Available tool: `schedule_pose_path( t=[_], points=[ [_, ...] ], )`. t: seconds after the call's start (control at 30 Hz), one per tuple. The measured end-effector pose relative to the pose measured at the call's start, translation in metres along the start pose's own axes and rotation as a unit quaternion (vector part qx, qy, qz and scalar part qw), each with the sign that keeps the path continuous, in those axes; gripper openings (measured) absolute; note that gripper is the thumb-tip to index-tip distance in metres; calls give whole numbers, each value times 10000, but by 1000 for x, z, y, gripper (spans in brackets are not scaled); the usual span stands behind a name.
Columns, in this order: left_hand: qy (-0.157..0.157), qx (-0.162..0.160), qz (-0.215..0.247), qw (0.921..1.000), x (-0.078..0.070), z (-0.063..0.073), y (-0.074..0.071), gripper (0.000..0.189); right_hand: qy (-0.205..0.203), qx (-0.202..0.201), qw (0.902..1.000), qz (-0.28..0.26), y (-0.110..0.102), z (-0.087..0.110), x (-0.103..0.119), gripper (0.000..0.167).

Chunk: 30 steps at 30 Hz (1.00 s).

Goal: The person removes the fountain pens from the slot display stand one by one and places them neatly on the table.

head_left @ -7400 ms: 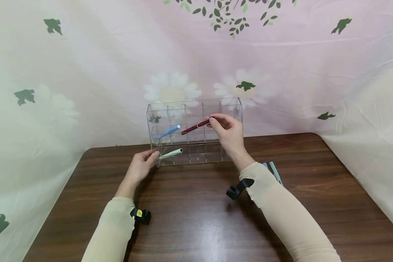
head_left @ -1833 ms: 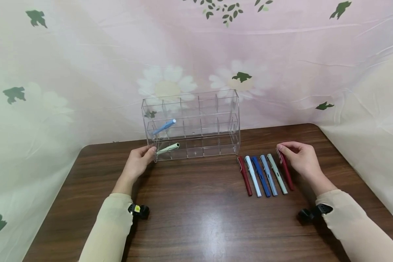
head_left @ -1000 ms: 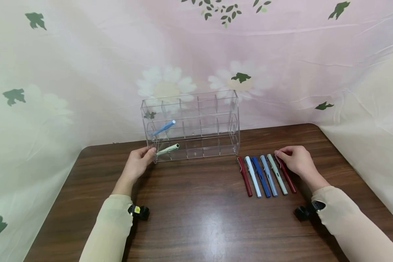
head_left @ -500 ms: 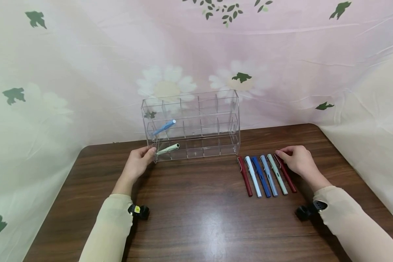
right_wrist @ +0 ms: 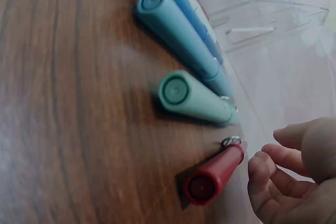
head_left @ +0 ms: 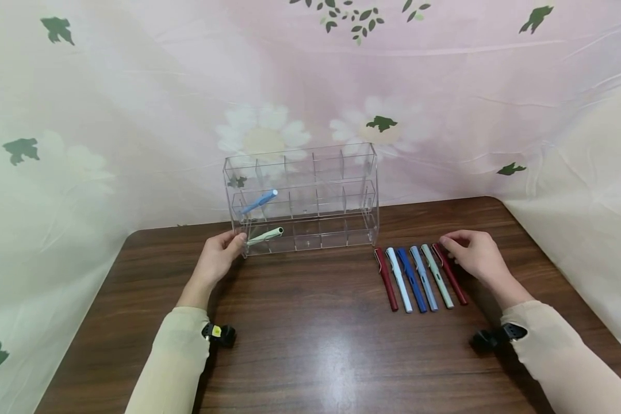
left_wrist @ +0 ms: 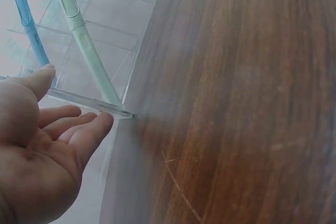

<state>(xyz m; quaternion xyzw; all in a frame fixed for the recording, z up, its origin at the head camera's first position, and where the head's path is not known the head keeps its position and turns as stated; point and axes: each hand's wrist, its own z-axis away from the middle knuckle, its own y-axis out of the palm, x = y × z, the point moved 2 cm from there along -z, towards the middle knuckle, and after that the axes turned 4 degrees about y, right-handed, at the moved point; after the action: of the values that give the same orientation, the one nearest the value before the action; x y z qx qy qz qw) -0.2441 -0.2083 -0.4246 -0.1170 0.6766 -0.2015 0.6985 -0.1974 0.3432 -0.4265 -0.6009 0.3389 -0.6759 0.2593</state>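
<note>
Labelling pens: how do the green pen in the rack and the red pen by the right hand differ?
Green pen is pale; red pen is dark. Green pen leans in the rack, lowest row; red pen lies flat on the table. Both have clips.

And you have nothing here that can be read, no word, number or brand in any of your three views! The one label you're showing is a small yellow sticker (head_left: pixel 216 331) on the black wrist device (head_left: pixel 227 336) at your left cuff (head_left: pixel 190 315), and from the head view it's too small to tell whether anything is printed on it.
</note>
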Motion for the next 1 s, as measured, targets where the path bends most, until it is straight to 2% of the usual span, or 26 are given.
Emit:
schedule_pose_path(
  t=[0.17, 0.37, 0.57, 0.7, 1.0],
  points=[
    [-20, 25, -35, 10000, 1, 0, 0, 61, -55, -107, 9994, -317, 0, 3, 8, 46],
    [-61, 214, 230, 9995, 1, 1, 1, 64, -108, -139, 9986, -505, -1, 8, 21, 46],
    [-111, 307, 496, 9982, 1, 0, 1, 63, -341, -308, 9968, -650, -2, 12, 36, 43],
    [-91, 345, 508, 9981, 0, 0, 1, 63, -457, -395, 9948, -814, 0, 14, 46, 41],
    [-100, 386, 511, 9979, 0, -1, 1, 63, -594, -323, 9865, -1489, 9, 13, 64, 36]
  ],
)
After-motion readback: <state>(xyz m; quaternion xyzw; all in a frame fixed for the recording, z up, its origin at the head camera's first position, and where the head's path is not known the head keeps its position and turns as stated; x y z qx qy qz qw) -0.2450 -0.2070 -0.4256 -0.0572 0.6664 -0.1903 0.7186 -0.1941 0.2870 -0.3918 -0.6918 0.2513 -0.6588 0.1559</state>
